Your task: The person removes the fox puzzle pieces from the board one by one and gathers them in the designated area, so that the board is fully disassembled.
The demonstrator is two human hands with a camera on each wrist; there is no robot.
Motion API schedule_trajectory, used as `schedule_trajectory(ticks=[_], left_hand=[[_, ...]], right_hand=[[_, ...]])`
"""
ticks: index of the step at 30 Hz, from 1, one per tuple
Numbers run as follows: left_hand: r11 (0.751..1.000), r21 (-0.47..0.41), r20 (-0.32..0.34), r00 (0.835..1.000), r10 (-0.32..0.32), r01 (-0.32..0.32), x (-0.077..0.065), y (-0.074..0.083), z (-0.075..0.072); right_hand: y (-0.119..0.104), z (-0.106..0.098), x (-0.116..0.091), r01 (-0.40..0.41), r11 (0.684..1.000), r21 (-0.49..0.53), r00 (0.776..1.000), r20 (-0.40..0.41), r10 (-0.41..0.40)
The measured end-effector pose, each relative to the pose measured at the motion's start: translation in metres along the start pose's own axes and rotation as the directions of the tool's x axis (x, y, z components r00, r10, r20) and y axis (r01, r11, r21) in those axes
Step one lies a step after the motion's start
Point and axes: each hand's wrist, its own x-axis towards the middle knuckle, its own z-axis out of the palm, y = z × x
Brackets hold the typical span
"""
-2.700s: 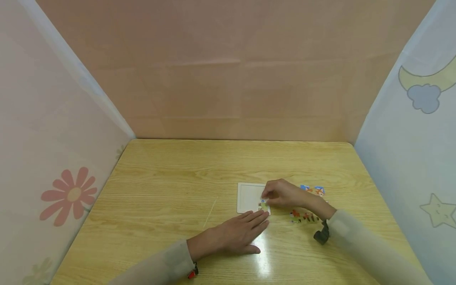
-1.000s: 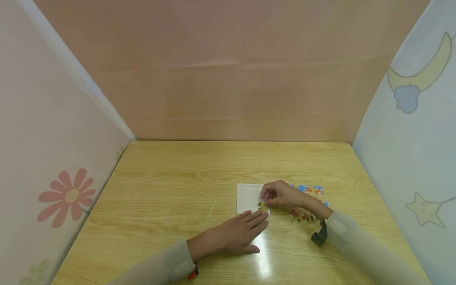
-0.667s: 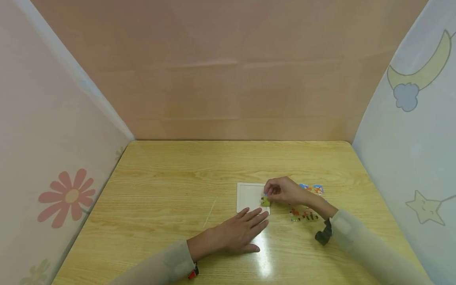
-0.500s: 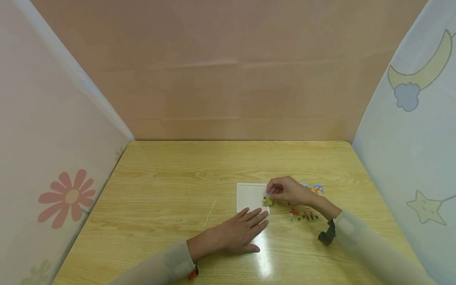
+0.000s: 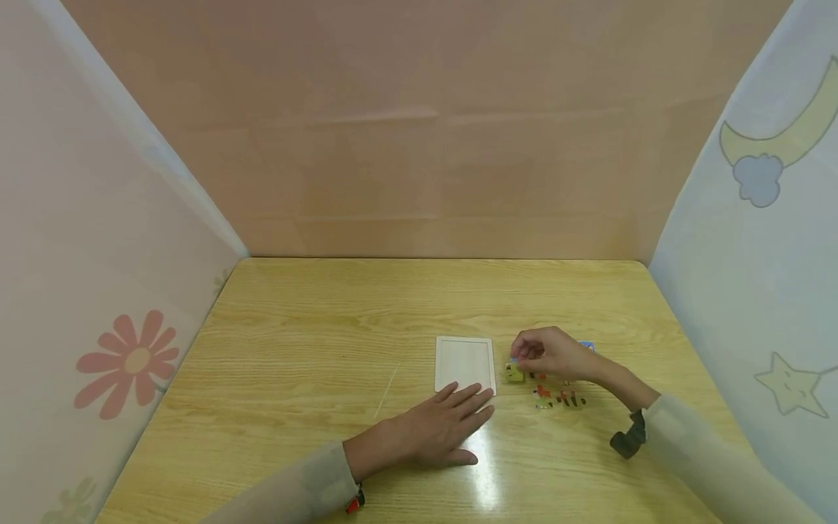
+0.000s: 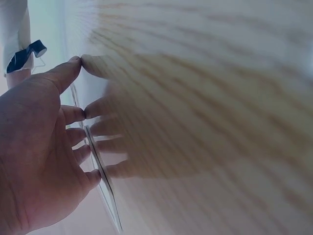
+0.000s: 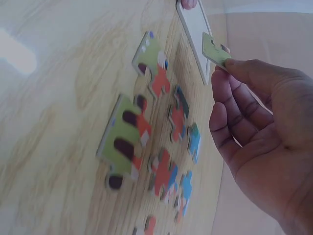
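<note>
A green jigsaw puzzle piece is pinched between the thumb and fingers of my right hand, held just right of the puzzle tray. In the right wrist view the piece is raised above the table. The tray is pale wood with a raised rim, and no piece shows in it. My left hand lies with straight, spread fingers, their tips on the tray's near edge. Several loose puzzle pieces, green, orange and blue, lie under and beyond my right hand, which hides some of them in the head view.
The wooden table reaches back to a plain brownish sheet. Patterned cloth walls stand on the left and right sides. A small orange and green puzzle piece lies in front of my right hand.
My right hand has lifted the green puzzle piece out of the tray's near right corner and carried it rightward, past the rim. My left hand has hardly moved.
</note>
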Motion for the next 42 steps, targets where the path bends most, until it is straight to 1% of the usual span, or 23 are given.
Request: schedule_trajectory(ticks=[4,11,15,19,26,31,35,42], left_hand=[[1.000,0.003,-0.004,1.000,-0.004,0.004,-0.001,0.000,-0.001],[1.000,0.009,0.001,1.000,0.000,0.000,0.000,0.000,0.001],[1.000,0.017,0.007,1.000,0.001,-0.002,0.000,0.000,0.001],[1.000,0.028,0.001,1.000,0.005,-0.005,0.001,0.000,0.002],[1.000,0.013,0.007,1.000,-0.004,0.004,0.001,-0.001,0.003],[1.000,0.005,-0.004,1.000,-0.002,0.002,0.002,0.000,0.004],[1.000,0.008,0.001,1.000,-0.008,0.008,0.002,0.000,0.007],[1.000,0.009,-0.001,1.000,-0.011,0.011,0.002,-0.001,0.010]], right_hand=[[0.002,-0.005,-0.009,0.007,1.000,-0.009,1.000,-0.006,-0.007],[0.002,-0.016,-0.022,0.007,1.000,0.011,1.000,0.013,-0.007],[0.004,-0.022,-0.031,-0.008,1.000,0.003,1.000,0.021,0.008],[0.005,-0.029,-0.040,-0.026,1.000,0.016,0.999,0.024,0.026],[0.009,-0.036,-0.056,-0.039,0.999,0.023,0.998,0.048,0.038],[0.011,-0.041,-0.067,-0.014,1.000,0.024,0.998,0.055,0.012],[0.013,-0.045,-0.075,-0.002,1.000,0.022,0.998,0.058,0.001],[0.024,-0.052,-0.087,0.013,1.000,0.004,0.998,0.059,-0.013]])
